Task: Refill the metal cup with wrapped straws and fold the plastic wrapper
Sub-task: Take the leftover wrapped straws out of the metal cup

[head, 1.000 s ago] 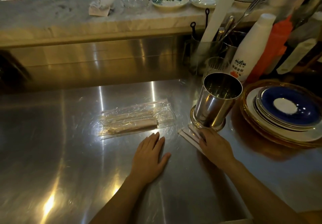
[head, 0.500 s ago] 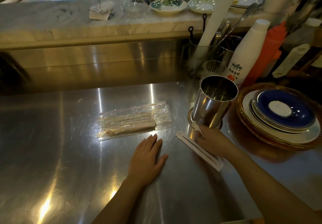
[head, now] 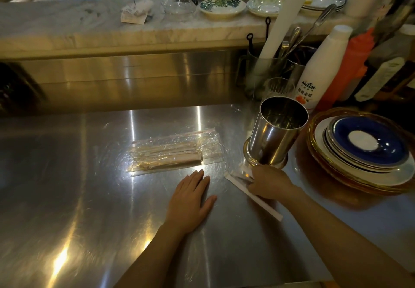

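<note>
The metal cup [head: 277, 130] stands upright on a small saucer at the right of the steel counter, and I see nothing inside it. Just in front of its base, my right hand [head: 268, 183] pinches a few wrapped straws [head: 260, 195] that lie flat on the counter. A clear plastic wrapper [head: 175, 151] holding more wrapped straws lies in the middle of the counter. My left hand [head: 189, 200] rests flat, palm down, just in front of the wrapper and holds nothing.
A stack of plates [head: 363, 151] with a blue one on top sits right of the cup. Behind it stand a white bottle [head: 323, 68], an orange bottle [head: 350, 68], a glass [head: 278, 88] and utensil holders [head: 265, 72]. Bowls line the marble ledge [head: 89, 27].
My right hand has drawn the wrapped straws out from beside the cup's base toward me, so more of their length shows. My left hand stays flat in place.
</note>
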`<state>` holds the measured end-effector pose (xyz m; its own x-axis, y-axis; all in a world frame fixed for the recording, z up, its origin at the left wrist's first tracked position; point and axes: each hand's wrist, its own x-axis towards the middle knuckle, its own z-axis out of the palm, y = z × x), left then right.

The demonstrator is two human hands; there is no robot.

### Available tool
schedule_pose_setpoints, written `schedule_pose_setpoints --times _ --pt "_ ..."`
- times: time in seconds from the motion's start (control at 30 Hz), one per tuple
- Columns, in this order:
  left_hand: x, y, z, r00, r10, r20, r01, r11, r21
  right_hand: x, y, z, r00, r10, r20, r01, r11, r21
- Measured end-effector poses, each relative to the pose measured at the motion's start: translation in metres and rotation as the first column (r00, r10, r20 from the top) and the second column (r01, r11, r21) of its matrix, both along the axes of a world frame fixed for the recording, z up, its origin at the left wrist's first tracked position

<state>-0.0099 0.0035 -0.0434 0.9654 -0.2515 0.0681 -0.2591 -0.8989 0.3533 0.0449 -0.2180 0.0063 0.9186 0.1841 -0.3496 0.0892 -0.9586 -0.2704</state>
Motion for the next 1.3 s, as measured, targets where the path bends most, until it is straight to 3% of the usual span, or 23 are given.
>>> schedule_pose_setpoints --times 0.17,0.33,0.47,0.6,0.77,0.93,1.0,1.1,1.2,1.3 --pt "0.0 -0.001 0.0 1.0 0.006 -0.003 -0.006 1.0 0.003 0.0 0.004 0.004 0.999 0.04 -0.014 -0.041 0.999 -0.025" --pt "-0.001 0.001 -0.002 1.0 0.004 -0.004 -0.004 1.0 -0.001 0.0 0.002 0.027 0.998 0.053 -0.02 -0.052 0.997 0.049" --pt "0.0 0.001 -0.002 1.0 0.002 0.002 -0.002 1.0 0.009 0.002 -0.002 0.064 1.0 -0.022 0.022 0.014 0.945 0.326" --pt "-0.001 0.001 -0.003 1.0 0.005 -0.003 -0.005 1.0 -0.008 0.007 -0.008 0.111 0.987 -0.107 0.119 0.035 0.871 0.49" --pt "-0.001 -0.001 -0.001 1.0 0.015 0.004 -0.015 0.999 -0.031 0.014 -0.022 0.154 0.886 -0.261 0.384 -0.041 0.78 0.625" --pt "-0.002 -0.001 -0.001 1.0 0.023 0.007 -0.023 1.0 -0.02 0.031 -0.041 0.161 0.746 -0.491 0.45 -0.007 0.669 0.743" --pt "-0.002 -0.002 -0.001 1.0 0.02 0.002 -0.02 1.0 -0.015 0.041 -0.045 0.153 0.749 -0.512 0.421 0.075 0.697 0.713" --pt "-0.002 -0.003 0.001 1.0 0.026 0.006 -0.026 0.999 -0.033 0.059 -0.045 0.136 0.855 -0.364 0.37 0.132 0.841 0.524" --pt "-0.001 -0.004 0.002 1.0 0.03 -0.002 -0.03 0.999 -0.033 0.082 -0.042 0.124 0.95 -0.087 0.299 0.022 0.977 0.214" --pt "-0.002 -0.004 0.0 0.999 0.032 0.004 -0.032 0.999 -0.026 0.103 -0.039 0.116 0.984 0.063 0.166 -0.066 0.998 0.017"
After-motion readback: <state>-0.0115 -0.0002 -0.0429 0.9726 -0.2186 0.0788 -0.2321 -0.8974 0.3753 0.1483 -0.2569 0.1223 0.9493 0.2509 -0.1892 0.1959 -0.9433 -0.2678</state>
